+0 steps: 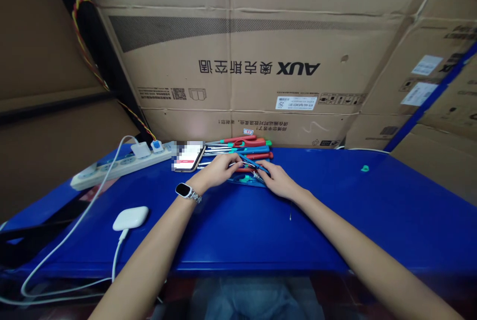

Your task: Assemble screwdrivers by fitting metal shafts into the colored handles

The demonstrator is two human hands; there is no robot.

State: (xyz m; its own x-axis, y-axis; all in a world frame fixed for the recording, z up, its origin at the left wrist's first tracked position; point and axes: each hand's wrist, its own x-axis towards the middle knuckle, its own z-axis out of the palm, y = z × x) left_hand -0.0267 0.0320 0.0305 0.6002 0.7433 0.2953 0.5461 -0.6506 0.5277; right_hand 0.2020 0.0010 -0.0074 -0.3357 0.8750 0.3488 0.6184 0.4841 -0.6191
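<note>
A row of screwdrivers (248, 147) with red, blue and green handles lies at the far side of the blue table (335, 210), partly in a blue holder. My left hand (218, 171), with a watch on the wrist, rests on the near end of the set. My right hand (278, 181) touches it from the right. Both hands pinch one blue-handled screwdriver (250, 163) between their fingertips. The tools under my fingers are hidden.
A phone (188, 157) lies just left of the tools. A white power strip (119, 163) with plugs sits at the far left, a white charger (130, 218) with cable nearer me. Large cardboard boxes (238, 61) wall the table's back. A small green piece (365, 168) lies right.
</note>
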